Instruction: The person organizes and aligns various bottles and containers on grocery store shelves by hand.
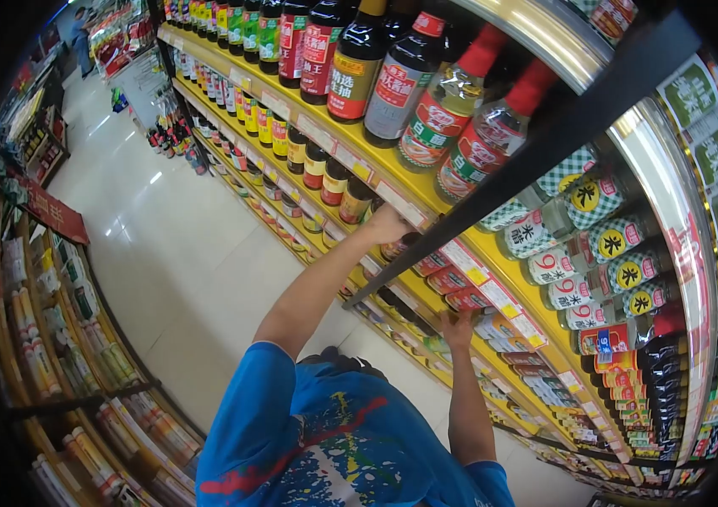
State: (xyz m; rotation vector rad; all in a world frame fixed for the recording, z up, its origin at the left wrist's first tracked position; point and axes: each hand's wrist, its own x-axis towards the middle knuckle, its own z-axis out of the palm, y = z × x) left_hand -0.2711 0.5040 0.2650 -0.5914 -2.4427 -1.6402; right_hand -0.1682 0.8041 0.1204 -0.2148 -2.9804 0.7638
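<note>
My left hand [387, 225] reaches into a middle shelf, beside brown jars with dark lids [355, 201]; its fingers are mostly hidden by the shelf and a dark jar [399, 246]. Lower right, my right hand [458, 328] is at the front of the same shelving, its fingers apart, close to red packages [466, 298]. Whether it touches them is unclear. Above both hands runs a yellow shelf edge with price labels [486, 275].
Soy sauce bottles [345, 76] and red-capped bottles [435, 114] stand on the upper shelf. A black bar [528, 169] crosses diagonally. Rice vinegar bottles [595, 245] are at the right. Another shelf [93, 406] is left of the tiled aisle [198, 262]. A person [82, 42] stands far off.
</note>
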